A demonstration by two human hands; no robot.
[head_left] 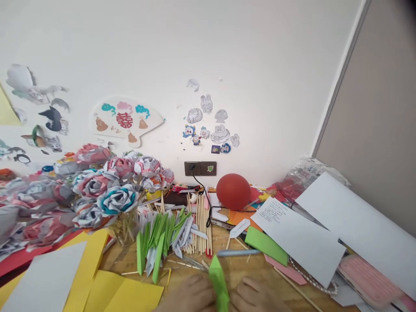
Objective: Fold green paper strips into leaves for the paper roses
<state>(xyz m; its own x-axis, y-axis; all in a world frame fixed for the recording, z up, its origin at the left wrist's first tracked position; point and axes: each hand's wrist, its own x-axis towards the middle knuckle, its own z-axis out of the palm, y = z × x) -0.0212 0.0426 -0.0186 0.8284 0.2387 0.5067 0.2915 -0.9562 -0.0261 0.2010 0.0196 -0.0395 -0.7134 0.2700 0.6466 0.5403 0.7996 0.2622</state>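
A folded green paper strip with a pointed top stands between my hands at the bottom edge of the view. My left hand is closed, its fingers curled against the strip's left side. On the other side my right hand, also closed, grips the strip's lower right edge. Both hands are slightly blurred and cut off below. Just beyond the strip lies a blue-grey pen-like stick. Similar folded green strips and white ones are heaped to the left, beside thin wooden sticks.
Paper roses crowd the left, above yellow sheets and a white sheet. A red balloon rests by the wall. On the right are a written sheet, green paper and a pink ridged object. A black cable hangs from the socket.
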